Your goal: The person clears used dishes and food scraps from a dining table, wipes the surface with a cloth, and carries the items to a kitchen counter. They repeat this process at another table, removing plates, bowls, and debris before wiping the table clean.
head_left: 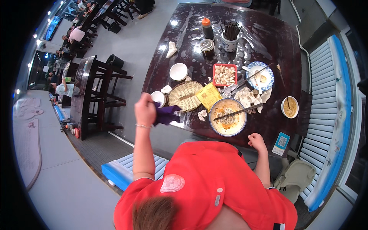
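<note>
My left hand grips a dark purple cloth at the table's near left edge, beside a small white bowl. Loosely curled, with nothing seen in it, my right hand is at the near edge, right of a large soiled bowl with chopsticks across it. Farther in are a wicker tray, a yellow printed packet, crumpled tissues and a red basket of garlic cloves. A blue-rimmed plate holds a white spoon.
A sauce bottle, a lidded jar and a chopstick holder stand at the back. A small bowl with food is at the right. White slatted benches and a child's high chair flank the table; people sit far left.
</note>
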Action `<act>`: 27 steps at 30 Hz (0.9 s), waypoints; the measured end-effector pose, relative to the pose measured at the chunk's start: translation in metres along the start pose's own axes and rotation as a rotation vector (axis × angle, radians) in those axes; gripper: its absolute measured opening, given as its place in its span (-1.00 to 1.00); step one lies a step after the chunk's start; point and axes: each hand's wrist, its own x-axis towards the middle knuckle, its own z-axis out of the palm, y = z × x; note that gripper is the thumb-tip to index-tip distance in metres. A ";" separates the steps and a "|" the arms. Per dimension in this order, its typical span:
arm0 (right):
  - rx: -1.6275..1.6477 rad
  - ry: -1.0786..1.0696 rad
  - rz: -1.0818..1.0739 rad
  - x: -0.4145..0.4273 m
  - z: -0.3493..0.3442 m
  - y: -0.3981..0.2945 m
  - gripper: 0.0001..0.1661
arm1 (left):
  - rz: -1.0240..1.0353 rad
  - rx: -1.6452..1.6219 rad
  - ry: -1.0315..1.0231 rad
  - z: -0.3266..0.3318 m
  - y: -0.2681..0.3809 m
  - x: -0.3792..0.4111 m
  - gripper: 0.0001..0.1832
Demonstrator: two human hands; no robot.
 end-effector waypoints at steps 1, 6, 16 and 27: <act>-0.004 0.059 -0.005 -0.003 0.002 -0.005 -0.78 | -0.025 -0.003 0.101 -0.010 -0.005 0.014 -0.88; -0.062 0.208 -0.029 0.005 0.014 0.012 -0.73 | 0.018 0.112 0.304 -0.017 -0.049 0.094 -0.92; 0.042 0.264 0.175 -0.027 0.058 0.005 -0.73 | -0.075 0.195 -0.260 0.097 -0.212 0.186 -0.38; -0.033 0.948 -0.028 0.013 -0.023 -0.018 -0.84 | 0.438 0.002 -0.353 0.262 0.031 0.081 -0.89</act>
